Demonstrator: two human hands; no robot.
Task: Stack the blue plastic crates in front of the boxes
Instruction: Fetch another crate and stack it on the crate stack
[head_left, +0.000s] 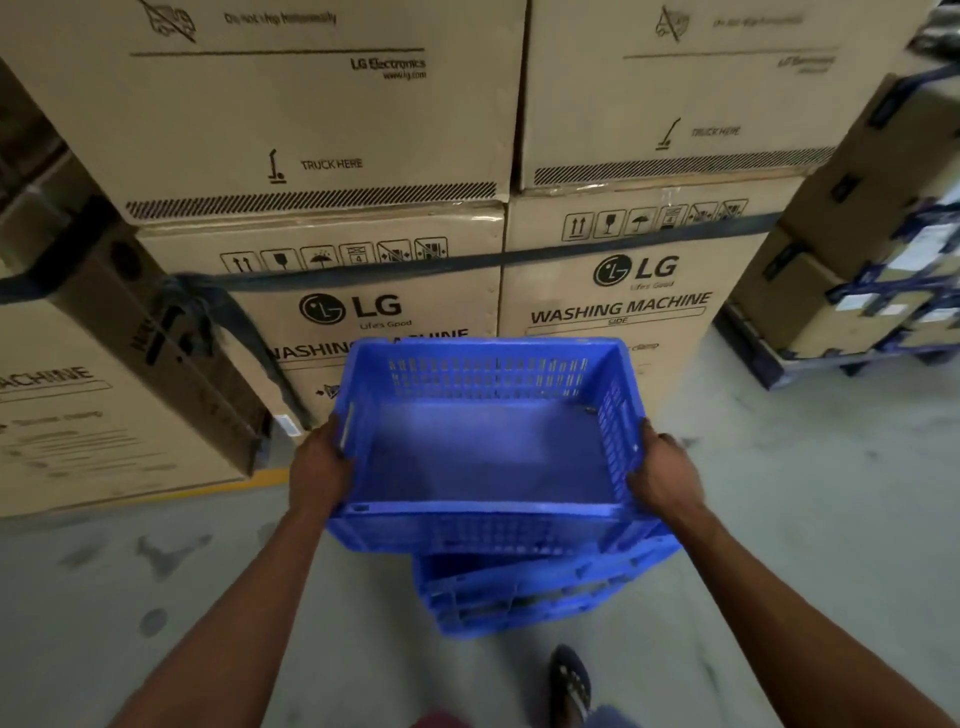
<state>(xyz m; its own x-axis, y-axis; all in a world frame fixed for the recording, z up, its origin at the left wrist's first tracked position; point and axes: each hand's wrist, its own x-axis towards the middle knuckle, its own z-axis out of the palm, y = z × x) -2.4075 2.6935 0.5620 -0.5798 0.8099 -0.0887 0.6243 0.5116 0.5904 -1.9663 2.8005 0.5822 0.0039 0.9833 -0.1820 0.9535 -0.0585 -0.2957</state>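
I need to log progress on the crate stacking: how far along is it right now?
Done: at least one lower crate already sits on the floor in front of the washing machine boxes. In hand: the left hand and right hand grip the top crate by its sides, over the lower one, not squarely aligned. Left: settling it; no other crates are in view.

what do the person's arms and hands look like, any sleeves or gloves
Both arms are bare from the frame's lower edge to the wrists: no sleeves show. The left hand and right hand wear no gloves, and no watch, ring or band is visible. The picture is somewhat blurred, so small details could be missed.
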